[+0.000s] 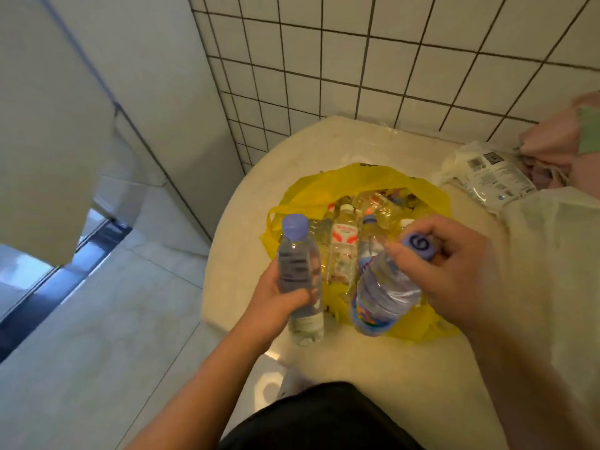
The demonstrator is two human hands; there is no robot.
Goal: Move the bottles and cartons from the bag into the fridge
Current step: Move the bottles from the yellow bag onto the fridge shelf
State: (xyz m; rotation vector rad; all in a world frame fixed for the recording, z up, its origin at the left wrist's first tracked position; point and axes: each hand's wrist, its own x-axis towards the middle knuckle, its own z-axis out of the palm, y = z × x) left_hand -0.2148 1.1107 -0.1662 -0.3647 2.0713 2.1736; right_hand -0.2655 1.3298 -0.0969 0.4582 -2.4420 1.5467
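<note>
two water bottles lifted out of the bag, viewed from above. the small purple-capped bottle (pixel 297 254) stands nearly upright in the left hand (pixel 276 303), whose fingers wrap its lower body; the larger purple-capped bottle (pixel 380 293) hangs tilted from the right hand (pixel 461 274), which pinches it round the neck and cap only. both are held just above the open yellow plastic bag (pixel 341 183), where several bottles remain, among them a red-labelled bottle (pixel 342 245); no carton can be made out. the bag lies on a round cream table (pixel 389 378), with a white printed packet (pixel 490 177) and pink cloth (pixel 558 138) near its far right edge, against a tiled wall (pixel 389 60). the white panel (pixel 48 125) at left may be the fridge; this cannot be confirmed. risk: the neck-only hold leaves the heavy body free to swing, so it could slip or knock the standing bottles over, and with both hands full, opening a door would be awkward.
</note>
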